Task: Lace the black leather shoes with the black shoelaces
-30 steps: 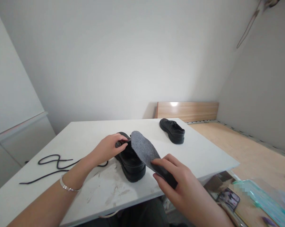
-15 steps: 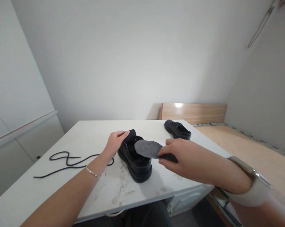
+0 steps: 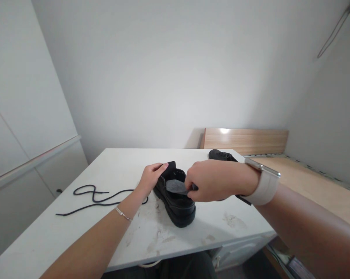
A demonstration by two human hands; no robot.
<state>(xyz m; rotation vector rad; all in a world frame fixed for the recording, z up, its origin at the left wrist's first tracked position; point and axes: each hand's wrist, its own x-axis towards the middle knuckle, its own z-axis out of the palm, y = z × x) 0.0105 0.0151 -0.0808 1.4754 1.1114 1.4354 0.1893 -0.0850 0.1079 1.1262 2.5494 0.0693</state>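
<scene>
**Head cam: felt insole going into a black shoe, hands mid-grip**

Head view from where I'm watching: the near shoe (image 3: 176, 201) is black, smooth and a bit shiny like leather, with a thick chunky sole and a rounded toe pointing toward the near edge of the table (image 3: 105, 162). It sits about mid-table, toward the near side. The insole (image 3: 176, 186) is grey, matte and fuzzy-looking, felt-ish, thin and flat with a rounded end. That end pokes into the shoe's opening, while the rest is hidden under the right hand.

Left hand (image 3: 151, 178) comes in from the near left, forearm stretched across the table, thin silver bracelet (image 3: 123, 213) on the wrist. Its fingers are curled onto the black tongue (image 3: 169, 169), pinching it and holding it up and back at the far side of the opening.

Right hand (image 3: 211, 180) reaches in from the right, back of the hand facing me, knuckles up, fingers clenched around the insole right above the shoe. There's a watch with a pale band (image 3: 262, 182) on that wrist.

Other stuff: the table is white, flat and matte with grey scuff smudges near the shoe. A loose black shoelace (image 3: 93, 195) lies in loops on the left. A second black shoe (image 3: 220, 155) sits at the far right, mostly behind the right hand. A light wooden board (image 3: 247, 140) leans against the far wall.
</scene>
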